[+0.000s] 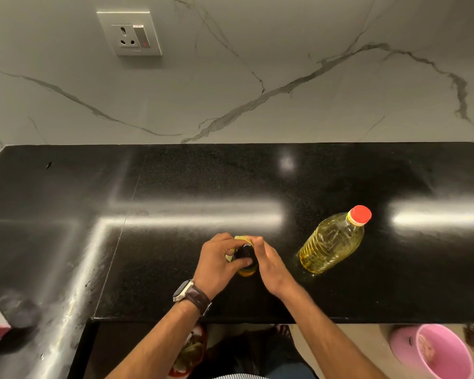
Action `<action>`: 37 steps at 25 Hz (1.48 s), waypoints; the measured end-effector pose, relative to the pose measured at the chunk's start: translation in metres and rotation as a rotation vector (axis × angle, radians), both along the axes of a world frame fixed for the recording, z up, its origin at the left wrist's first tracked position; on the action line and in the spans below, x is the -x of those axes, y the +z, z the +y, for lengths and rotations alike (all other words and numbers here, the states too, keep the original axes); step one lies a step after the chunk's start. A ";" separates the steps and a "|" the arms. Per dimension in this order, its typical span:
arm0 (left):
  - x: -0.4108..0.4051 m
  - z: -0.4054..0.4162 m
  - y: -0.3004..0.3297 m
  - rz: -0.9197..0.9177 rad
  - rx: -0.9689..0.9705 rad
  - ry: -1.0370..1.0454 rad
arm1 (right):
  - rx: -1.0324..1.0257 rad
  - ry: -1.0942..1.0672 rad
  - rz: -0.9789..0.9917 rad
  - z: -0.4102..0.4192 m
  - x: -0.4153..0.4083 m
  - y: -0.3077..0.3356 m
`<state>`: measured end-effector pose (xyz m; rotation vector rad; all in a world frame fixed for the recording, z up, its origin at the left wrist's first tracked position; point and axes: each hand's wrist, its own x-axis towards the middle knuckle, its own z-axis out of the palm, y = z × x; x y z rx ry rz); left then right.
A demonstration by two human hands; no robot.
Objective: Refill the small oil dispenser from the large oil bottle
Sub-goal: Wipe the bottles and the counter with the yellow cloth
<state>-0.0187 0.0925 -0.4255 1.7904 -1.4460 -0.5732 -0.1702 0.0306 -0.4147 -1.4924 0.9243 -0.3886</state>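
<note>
Ribbed bottle (pixel 331 243), glossy black counter (pixel 175 187)

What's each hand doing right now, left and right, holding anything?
Left hand: fingers curled round the black cap of the small glass oil dispenser, gripping it.
Right hand: open, straight fingers resting against the dispenser's side.

small dispenser (pixel 246 258) on counter (pixel 175 242), large bottle (pixel 331 242) to its right

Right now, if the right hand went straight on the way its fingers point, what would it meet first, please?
The right hand points at the small oil dispenser, which the left hand grips by the black top; its fingertips look already against it, though depth is unclear.
</note>
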 end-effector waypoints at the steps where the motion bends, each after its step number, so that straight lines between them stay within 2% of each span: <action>1: 0.000 0.001 0.000 -0.015 0.006 0.012 | -0.025 0.003 -0.032 -0.004 -0.002 -0.001; 6: -0.003 0.000 0.000 -0.107 0.028 0.020 | -0.176 -0.082 -0.064 0.017 0.008 -0.029; 10: -0.005 0.000 -0.001 -0.130 0.030 -0.007 | -0.137 -0.139 -0.045 0.051 0.022 -0.028; 13: -0.007 -0.001 -0.004 -0.119 0.036 -0.029 | -0.074 -0.126 -0.100 0.039 0.019 -0.013; 21: -0.006 0.000 -0.006 -0.092 0.029 0.084 | -0.016 0.101 -0.056 -0.025 0.006 0.007; 26: -0.007 -0.003 -0.005 -0.129 -0.042 0.081 | -0.067 0.336 0.136 -0.043 -0.018 0.014; 28: -0.008 -0.002 -0.007 -0.131 -0.047 0.077 | -0.121 0.388 0.143 -0.049 -0.022 0.011; 30: -0.009 -0.002 -0.008 -0.133 -0.053 0.074 | -0.154 0.349 0.112 -0.046 -0.019 0.004; 33: -0.009 -0.001 -0.007 -0.131 -0.051 0.060 | -0.201 0.134 0.017 -0.030 -0.011 -0.008; 37: -0.010 0.000 -0.010 -0.115 -0.051 0.056 | -0.281 -0.068 0.011 -0.013 -0.005 -0.029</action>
